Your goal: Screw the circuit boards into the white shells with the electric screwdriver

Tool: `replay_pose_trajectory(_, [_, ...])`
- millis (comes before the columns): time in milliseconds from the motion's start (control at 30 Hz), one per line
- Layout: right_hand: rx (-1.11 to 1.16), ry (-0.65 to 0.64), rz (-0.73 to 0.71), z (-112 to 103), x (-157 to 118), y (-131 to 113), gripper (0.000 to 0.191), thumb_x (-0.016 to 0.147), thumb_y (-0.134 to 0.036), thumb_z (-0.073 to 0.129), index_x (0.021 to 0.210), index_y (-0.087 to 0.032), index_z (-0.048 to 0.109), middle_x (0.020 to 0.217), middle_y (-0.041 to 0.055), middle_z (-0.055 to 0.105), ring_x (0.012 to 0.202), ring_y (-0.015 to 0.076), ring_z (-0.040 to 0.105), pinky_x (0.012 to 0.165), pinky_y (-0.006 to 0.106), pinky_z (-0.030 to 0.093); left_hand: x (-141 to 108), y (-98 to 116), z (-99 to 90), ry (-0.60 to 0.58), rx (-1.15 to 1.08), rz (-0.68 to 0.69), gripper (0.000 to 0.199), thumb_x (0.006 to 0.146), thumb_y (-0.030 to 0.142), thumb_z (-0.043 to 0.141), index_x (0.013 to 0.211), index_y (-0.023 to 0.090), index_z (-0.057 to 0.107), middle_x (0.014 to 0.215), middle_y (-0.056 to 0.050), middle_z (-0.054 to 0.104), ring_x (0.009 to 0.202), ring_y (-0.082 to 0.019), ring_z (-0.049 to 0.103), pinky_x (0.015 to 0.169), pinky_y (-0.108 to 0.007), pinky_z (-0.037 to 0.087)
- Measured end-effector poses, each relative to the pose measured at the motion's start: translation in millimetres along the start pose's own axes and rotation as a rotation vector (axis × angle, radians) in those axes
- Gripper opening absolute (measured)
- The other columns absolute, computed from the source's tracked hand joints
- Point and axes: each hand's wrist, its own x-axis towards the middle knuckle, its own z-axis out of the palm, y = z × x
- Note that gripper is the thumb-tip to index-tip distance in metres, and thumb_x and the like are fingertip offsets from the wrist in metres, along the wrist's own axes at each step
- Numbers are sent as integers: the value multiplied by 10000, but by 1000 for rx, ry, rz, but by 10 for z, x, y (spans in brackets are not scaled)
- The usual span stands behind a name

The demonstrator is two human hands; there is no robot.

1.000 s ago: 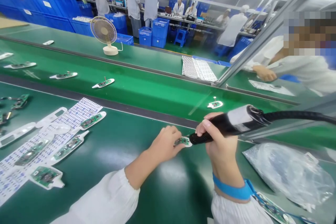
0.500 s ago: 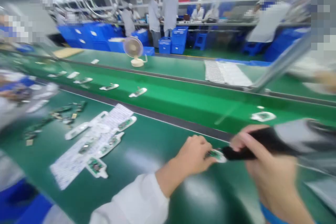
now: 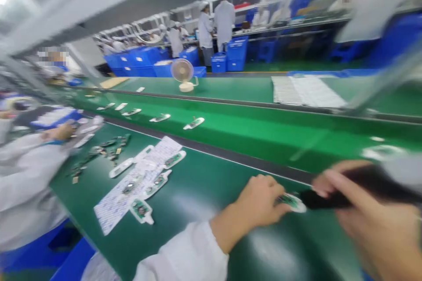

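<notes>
My left hand pinches a small white plastic casing with a green circuit board in it, low over the green table. My right hand is wrapped round a dark tool with a black tapered front and a greyish rear. The tool's narrow end is close to the casing's right end; blur hides whether they touch. To the left, a printed sheet lies on the table. Several white casings, some with boards, such as an open casing, rest on and around it.
Loose circuit boards lie farther left, near a co-worker's hand. Beyond the dark edge strip, a green conveyor belt carries several casings. Behind it stand a small fan and stacked white sheets. A metal post slants at the right.
The view has swung left, so the scene sits farther right and more of the co-worker shows. Both hands keep their hold, the tool still close to the casing.
</notes>
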Motion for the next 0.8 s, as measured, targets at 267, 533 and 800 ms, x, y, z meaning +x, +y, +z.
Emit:
replay_pose_trajectory(267, [112,-70,8,31,-36,-77,121,807,-221,763,798,-212,642,548,-39,581,466,158,558,512,312,455,-22,2,-46,54,-158,-14,146,905,303,704,902,184,620,979,-52,625,917,-234,554,813,-375,439])
replay_pose_trajectory(533, [121,-90,38,65,-29,-50,117,808,-203,749,772,-206,637,549,-38,580,463,150,555,498,297,455,-27,28,-69,40,-159,-30,154,907,293,696,854,184,602,970,-54,609,896,-230,536,781,-367,422])
replay_pose_trajectory(800, [12,-116,58,36,-32,-3,192,818,-198,748,715,-220,588,559,-42,576,496,155,557,537,312,465,-30,61,-91,16,-124,-53,181,906,340,705,887,186,611,987,-54,622,918,-233,558,806,-369,435])
